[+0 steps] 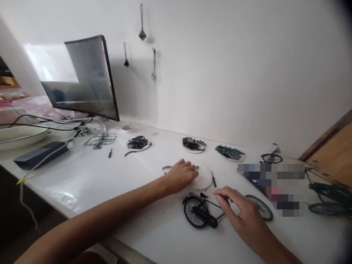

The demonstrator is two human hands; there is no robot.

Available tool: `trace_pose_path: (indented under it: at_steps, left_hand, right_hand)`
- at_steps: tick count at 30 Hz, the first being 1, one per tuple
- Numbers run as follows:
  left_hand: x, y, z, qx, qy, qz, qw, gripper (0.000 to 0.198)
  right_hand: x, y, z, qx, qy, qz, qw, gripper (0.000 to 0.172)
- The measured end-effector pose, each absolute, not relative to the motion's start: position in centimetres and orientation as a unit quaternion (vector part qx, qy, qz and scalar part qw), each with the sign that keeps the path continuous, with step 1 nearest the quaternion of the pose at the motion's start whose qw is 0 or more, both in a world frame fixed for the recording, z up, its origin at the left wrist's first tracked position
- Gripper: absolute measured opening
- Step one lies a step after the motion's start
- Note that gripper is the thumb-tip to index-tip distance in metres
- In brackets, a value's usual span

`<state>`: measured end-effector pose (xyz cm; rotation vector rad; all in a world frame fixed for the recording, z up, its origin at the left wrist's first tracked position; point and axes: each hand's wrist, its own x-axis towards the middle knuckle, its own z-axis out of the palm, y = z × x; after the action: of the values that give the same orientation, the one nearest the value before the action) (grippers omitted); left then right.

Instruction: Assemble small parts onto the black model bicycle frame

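Note:
My left hand (180, 176) rests with curled fingers at the edge of a round white plate (203, 178), and its palm hides part of the plate. Small grey model parts (167, 167) lie just beyond my fingers. A small black model bicycle (200, 211) stands on the white table (143, 227), its far wheel (261, 207) lying apart or leaning at the right. My right hand (239, 209) hovers over the gap between them, with fingers spread close to a thin black frame tube. A black pen-like tool (213, 179) lies beside the plate.
Along the wall, white dishes hold black parts (139, 143) and green parts (229, 153). A green parts sprue (100, 141) lies to the left, near a monitor (90, 77) and a dark box (41, 156). Further bicycle models (271, 157) stand at the right beside a pixelated patch.

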<state>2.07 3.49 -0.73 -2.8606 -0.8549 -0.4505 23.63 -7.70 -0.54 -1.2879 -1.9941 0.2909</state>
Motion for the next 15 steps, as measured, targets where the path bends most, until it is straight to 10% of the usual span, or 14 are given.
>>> trace_pose_path:
  at_steps: [15]
  left_hand:
    - [2.4, 3.9, 0.2, -0.962, -0.250, -0.082, 0.066, 0.022]
  right_hand:
    - [24.4, -7.3, -0.7, -0.534, -0.751, 0.109, 0.373, 0.021]
